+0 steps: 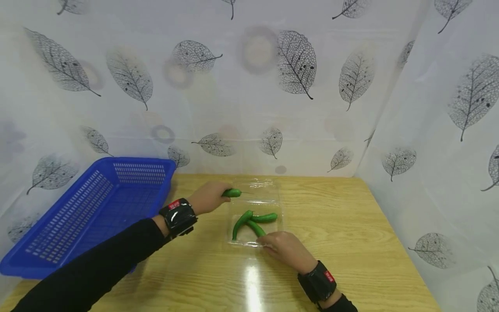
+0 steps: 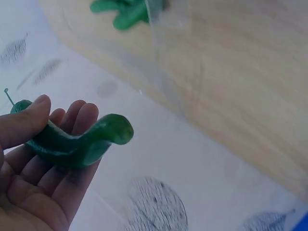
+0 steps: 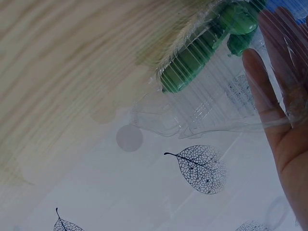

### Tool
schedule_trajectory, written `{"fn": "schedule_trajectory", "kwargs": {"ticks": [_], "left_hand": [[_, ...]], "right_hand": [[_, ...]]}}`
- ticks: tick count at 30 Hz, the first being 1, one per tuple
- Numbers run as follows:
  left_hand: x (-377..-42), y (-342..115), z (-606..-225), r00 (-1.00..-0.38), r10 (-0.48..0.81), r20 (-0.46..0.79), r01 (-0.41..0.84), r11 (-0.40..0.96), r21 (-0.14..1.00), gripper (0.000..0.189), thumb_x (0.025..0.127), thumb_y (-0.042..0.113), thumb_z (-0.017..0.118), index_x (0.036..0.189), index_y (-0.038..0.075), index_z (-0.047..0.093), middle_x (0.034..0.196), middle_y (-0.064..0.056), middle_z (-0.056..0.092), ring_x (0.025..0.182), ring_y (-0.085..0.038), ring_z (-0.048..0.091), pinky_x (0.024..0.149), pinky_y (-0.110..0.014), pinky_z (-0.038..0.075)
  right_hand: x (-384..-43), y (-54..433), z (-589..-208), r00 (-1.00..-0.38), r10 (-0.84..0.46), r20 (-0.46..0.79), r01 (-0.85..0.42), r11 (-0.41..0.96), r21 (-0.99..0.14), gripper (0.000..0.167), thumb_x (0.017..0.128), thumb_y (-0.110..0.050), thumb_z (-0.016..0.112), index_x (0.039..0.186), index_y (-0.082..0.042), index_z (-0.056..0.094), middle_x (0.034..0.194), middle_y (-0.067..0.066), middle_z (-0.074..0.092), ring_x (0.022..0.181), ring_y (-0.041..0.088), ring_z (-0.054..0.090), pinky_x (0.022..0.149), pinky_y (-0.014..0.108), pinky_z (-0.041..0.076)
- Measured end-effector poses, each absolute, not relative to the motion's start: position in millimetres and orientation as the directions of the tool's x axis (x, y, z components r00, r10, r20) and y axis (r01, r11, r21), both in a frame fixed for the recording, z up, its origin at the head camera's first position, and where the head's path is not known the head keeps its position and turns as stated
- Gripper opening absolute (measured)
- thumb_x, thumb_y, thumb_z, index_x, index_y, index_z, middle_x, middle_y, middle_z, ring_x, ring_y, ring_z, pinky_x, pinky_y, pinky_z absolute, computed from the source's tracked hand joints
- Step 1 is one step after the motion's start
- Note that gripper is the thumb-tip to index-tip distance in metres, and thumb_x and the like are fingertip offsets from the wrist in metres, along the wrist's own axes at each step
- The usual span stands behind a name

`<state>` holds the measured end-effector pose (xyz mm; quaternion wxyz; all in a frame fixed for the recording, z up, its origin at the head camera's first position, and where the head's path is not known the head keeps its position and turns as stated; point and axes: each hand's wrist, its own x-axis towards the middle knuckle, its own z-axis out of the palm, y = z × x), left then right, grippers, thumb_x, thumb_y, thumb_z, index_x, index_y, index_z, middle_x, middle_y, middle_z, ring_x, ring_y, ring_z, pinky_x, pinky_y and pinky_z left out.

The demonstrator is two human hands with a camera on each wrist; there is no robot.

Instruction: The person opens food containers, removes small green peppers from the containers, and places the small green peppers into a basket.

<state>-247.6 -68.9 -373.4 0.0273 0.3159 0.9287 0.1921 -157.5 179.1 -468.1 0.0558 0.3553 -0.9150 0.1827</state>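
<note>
My left hand (image 1: 209, 197) holds a green chili pepper (image 1: 232, 193) over the left side of the raised lid of a clear plastic box (image 1: 231, 234). In the left wrist view, the thumb presses this curved pepper (image 2: 72, 147) against the fingers, its thin stem sticking out past the thumb. Several more green peppers (image 1: 265, 218) lie inside the box. At its front right edge, my right hand (image 1: 286, 249) grips the box. Through the ribbed clear plastic, the right wrist view shows fingers (image 3: 260, 82) of that hand near the peppers (image 3: 192, 62).
A blue plastic basket (image 1: 117, 208) with slotted sides stands on the left of the wooden table (image 1: 331, 216). White sheeting (image 1: 249, 99) printed with grey leaves hangs behind the table and along its sides.
</note>
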Motion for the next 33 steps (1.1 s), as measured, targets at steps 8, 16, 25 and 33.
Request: {"fn": "schedule_trajectory", "kwargs": {"ticks": [8, 16, 25, 33], "left_hand": [[-263.8, -121.5, -342.1, -0.872, 0.489, 0.005, 0.454, 0.806, 0.38, 0.019, 0.091, 0.015, 0.059, 0.104, 0.002, 0.062, 0.084, -0.006, 0.06, 0.068, -0.016, 0.052, 0.064, -0.031, 0.045], [-275.3, -174.4, -328.7, -0.931, 0.365, 0.012, 0.344, 0.867, 0.362, 0.024, 0.092, 0.014, 0.058, 0.108, -0.003, 0.062, 0.081, -0.008, 0.056, 0.066, -0.018, 0.049, 0.059, -0.03, 0.041], [-293.4, -230.3, -334.8, -0.956, 0.292, 0.039, 0.288, 0.899, 0.33, 0.03, 0.091, 0.014, 0.06, 0.108, -0.009, 0.059, 0.081, -0.015, 0.057, 0.066, -0.022, 0.05, 0.059, -0.032, 0.039], [-307.1, -271.2, -358.3, -0.972, 0.235, -0.003, 0.221, 0.918, 0.33, 0.037, 0.09, 0.013, 0.06, 0.111, -0.017, 0.056, 0.091, -0.03, 0.061, 0.07, -0.03, 0.058, 0.065, -0.045, 0.046]], "right_hand": [[-157.3, 179.9, -469.4, -0.734, -0.63, 0.254, -0.68, 0.674, -0.29, 0.02, 0.082, -0.014, 0.071, 0.102, -0.015, 0.072, 0.094, -0.004, 0.073, 0.084, 0.008, 0.068, 0.07, 0.021, 0.053], [-159.2, 178.3, -470.0, -0.722, -0.637, 0.268, -0.691, 0.664, -0.286, 0.019, 0.082, -0.013, 0.071, 0.101, -0.013, 0.072, 0.093, -0.003, 0.073, 0.083, 0.009, 0.068, 0.069, 0.021, 0.053], [-158.8, 178.3, -468.7, -0.724, -0.637, 0.263, -0.689, 0.671, -0.273, 0.019, 0.081, -0.013, 0.071, 0.1, -0.014, 0.072, 0.093, -0.003, 0.073, 0.083, 0.008, 0.068, 0.069, 0.02, 0.053], [-158.8, 177.7, -468.0, -0.728, -0.638, 0.252, -0.686, 0.676, -0.269, 0.019, 0.082, -0.013, 0.071, 0.101, -0.013, 0.072, 0.094, -0.003, 0.073, 0.083, 0.009, 0.068, 0.07, 0.021, 0.053]]}}
